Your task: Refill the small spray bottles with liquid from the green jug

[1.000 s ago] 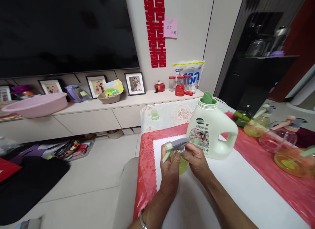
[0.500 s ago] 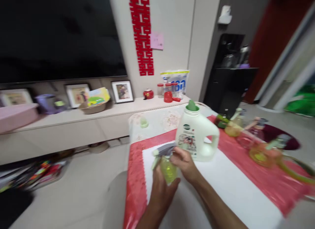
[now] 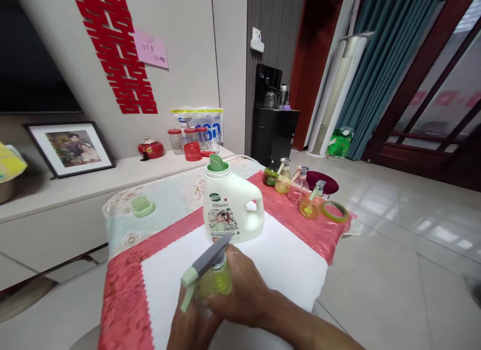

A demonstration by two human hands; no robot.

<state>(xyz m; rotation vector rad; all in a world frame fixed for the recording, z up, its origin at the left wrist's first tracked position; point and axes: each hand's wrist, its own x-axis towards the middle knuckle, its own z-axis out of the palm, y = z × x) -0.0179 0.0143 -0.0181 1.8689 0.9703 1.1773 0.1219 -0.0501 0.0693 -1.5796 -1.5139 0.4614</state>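
A small clear spray bottle (image 3: 220,281) with yellow-green liquid is held low over the white sheet (image 3: 285,262). Its trigger head (image 3: 208,259), grey with a pale green nozzle, points down to the left. My right hand (image 3: 246,290) wraps the bottle's right side, thumb across its front. Around the lower left side is my left hand (image 3: 191,322), its fingers partly hidden behind the trigger and bottle. Just beyond my hands stands a large pale green detergent jug (image 3: 231,202) with its mouth uncapped and a green spout showing. A light green cap (image 3: 143,206) lies to its left.
Several other spray bottles (image 3: 298,189) stand on the red cloth (image 3: 276,204) at the right, beside a roll of tape (image 3: 335,211). Behind the table, a low cabinet (image 3: 128,172) bears red-lidded jars (image 3: 175,142), a red teapot (image 3: 151,149) and a framed photo (image 3: 71,148).
My view has swung to the right. My right hand has shifted from the spray head's neck to around the bottle's body. Both hands still hold the bottle.
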